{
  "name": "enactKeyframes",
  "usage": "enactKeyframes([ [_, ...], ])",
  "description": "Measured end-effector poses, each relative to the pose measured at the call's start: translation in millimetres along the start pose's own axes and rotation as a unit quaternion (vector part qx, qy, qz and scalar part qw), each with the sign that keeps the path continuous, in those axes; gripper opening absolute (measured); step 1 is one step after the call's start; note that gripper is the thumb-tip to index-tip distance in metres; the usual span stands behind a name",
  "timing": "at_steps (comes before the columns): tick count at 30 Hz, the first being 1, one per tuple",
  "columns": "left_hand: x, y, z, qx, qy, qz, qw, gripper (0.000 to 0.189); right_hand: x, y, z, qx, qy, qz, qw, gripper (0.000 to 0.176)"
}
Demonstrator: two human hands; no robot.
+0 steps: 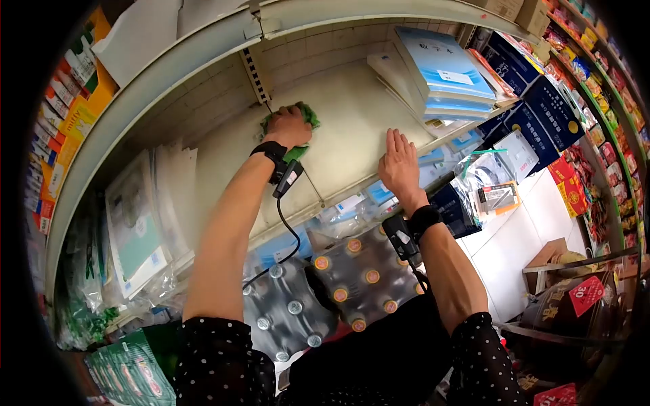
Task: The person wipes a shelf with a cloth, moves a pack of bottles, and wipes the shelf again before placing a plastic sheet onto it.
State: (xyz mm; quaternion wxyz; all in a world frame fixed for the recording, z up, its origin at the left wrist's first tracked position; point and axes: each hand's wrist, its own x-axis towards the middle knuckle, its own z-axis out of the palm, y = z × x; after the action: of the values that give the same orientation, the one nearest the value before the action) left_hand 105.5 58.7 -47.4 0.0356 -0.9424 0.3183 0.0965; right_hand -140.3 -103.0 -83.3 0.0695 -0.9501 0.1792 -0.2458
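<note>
My left hand [288,127] presses a crumpled green cloth [309,115] onto the cream metal shelf [338,101], close to the slotted upright at the back. Its fingers are bent over the cloth. Farther right, my right hand [400,164] lies near the shelf's front edge with its fingers stretched out, holding nothing. Beyond it, to the upper right, a stack of blue books [443,64] stands on the same shelf.
Papers in plastic sleeves [132,223] lean at the shelf's left. Below the front edge are shrink-wrapped bottle packs [369,277]. Dark blue boxes [547,122] stand at the right, before racks of snack packets [599,135]. A green carton [128,369] is at the lower left.
</note>
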Motion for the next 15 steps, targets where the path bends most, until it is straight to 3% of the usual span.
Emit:
enactKeyframes([
  [5,32,-22,3,0.005,-0.002,-0.035,0.999,0.068,1,1,-5,-0.007,-0.009,-0.011,1.000,0.058],
  [6,5,-11,-25,-0.029,0.000,-0.065,0.997,0.067,2,1,-4,-0.005,-0.013,-0.008,1.000,0.058],
  [9,6,-11,-32,-0.126,0.019,-0.091,0.988,0.065,1,2,1,-0.005,-0.002,-0.009,1.000,0.063],
  [12,3,-8,-41,-0.073,0.007,-0.090,0.993,0.065,1,2,0,-0.006,-0.009,-0.011,1.000,0.062],
  [15,7,-22,-29,-0.092,0.021,-0.031,0.995,0.063,4,-1,-4,-0.002,-0.027,0.005,1.000,0.062],
])
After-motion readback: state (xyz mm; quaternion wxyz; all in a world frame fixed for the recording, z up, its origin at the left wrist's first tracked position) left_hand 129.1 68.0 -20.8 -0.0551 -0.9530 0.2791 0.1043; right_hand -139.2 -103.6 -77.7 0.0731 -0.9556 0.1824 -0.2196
